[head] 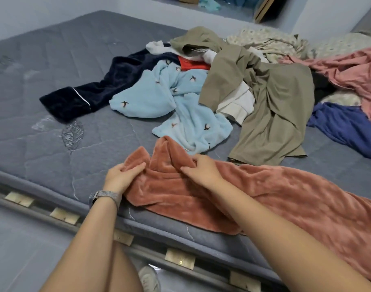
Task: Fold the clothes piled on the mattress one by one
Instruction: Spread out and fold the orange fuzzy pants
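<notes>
Fleece in rust pink lay along the near edge of the mattress, apart from the pile. It looked soft, limp and light, likely to slump, so I judged its edges the best hold. My left hand and right hand each pinched a bunched fold at its left end.

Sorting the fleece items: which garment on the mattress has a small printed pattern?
The light blue fleece garment, dotted with small dark motifs. The navy piece beside it and the rust one are plain.
</notes>
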The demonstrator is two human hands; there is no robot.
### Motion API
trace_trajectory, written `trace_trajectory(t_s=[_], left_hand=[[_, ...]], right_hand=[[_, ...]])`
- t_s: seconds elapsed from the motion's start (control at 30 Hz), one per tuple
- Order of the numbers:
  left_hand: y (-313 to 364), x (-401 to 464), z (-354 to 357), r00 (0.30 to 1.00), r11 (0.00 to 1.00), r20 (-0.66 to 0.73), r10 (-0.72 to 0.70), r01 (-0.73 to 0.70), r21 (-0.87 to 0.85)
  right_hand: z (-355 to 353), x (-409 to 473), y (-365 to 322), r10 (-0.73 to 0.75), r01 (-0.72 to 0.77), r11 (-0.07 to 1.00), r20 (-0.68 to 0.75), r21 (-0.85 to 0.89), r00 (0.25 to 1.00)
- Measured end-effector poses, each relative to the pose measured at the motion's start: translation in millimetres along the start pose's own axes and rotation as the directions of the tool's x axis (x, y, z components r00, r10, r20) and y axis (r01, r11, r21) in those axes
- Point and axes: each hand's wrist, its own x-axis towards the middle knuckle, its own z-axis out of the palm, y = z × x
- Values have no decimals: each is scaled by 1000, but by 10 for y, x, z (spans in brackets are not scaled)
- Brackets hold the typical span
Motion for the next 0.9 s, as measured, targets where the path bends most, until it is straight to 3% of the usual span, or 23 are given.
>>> trace_trajectory(t_s=[0.07,0.17,0.27,0.33,0.37,0.47,0.5,0.53,0.6,0.63,0.67,0.7,0.73,0.77,0.8,0.83,0.9], left_hand=[[111,-33,-7,999,985,22,44,-40,-167],[264,-3,-2,985,911,-9,170,-161,-381],[300,157,48,970,817,-77,230,-236,-527],[210,329,111,983,879,-139,119,-169,-446],[143,425,133,984,917,-176,24,-92,-389],[62,522,188,960,944,-225,-167,90,-317],[77,497,191,948,979,-302,-103,42,-202],[111,441,188,917,997,-395,57,-71,-21],[229,241,186,790,898,-435,433,-337,282],[292,128,220,802,875,-356,480,-407,263],[336,2,280,880,907,-227,418,-389,161],[358,-110,349,968,968,-25,250,-250,-15],[383,-227,409,970,981,235,55,-8,-195],[367,-292,471,884,932,462,-71,225,-286],[330,-299,525,791,859,600,-115,383,-340],[295,-278,558,748,792,654,-117,468,-393],[231,-135,592,814,699,573,-96,465,-543]], right_hand=[[-196,34,-38,57,-32,951,-73,309,996],[-627,119,-62,186,42,685,-230,727,955],[-1132,123,-28,308,203,293,-293,934,905],[-1369,66,-18,359,283,185,-333,941,872],[-1439,32,-39,341,327,185,-372,927,863],[-1411,-76,-238,322,434,326,-530,840,784],[-1299,-73,-323,318,445,358,-556,820,768],[-1197,-76,-407,292,430,440,-579,788,761],[-918,-76,-521,201,269,748,-594,607,779],[-756,-94,-549,170,155,860,-560,486,811],[-573,-130,-551,132,92,904,-475,418,870],[-361,-215,-559,72,81,913,-352,400,933],[-140,-275,-508,-18,107,922,-234,373,972],[55,-335,-432,-113,144,945,-120,294,986],[205,-409,-320,-205,204,962,-16,180,979],[305,-440,-182,-288,281,956,88,77,954],[341,-533,53,-363,401,912,287,-86,886]])
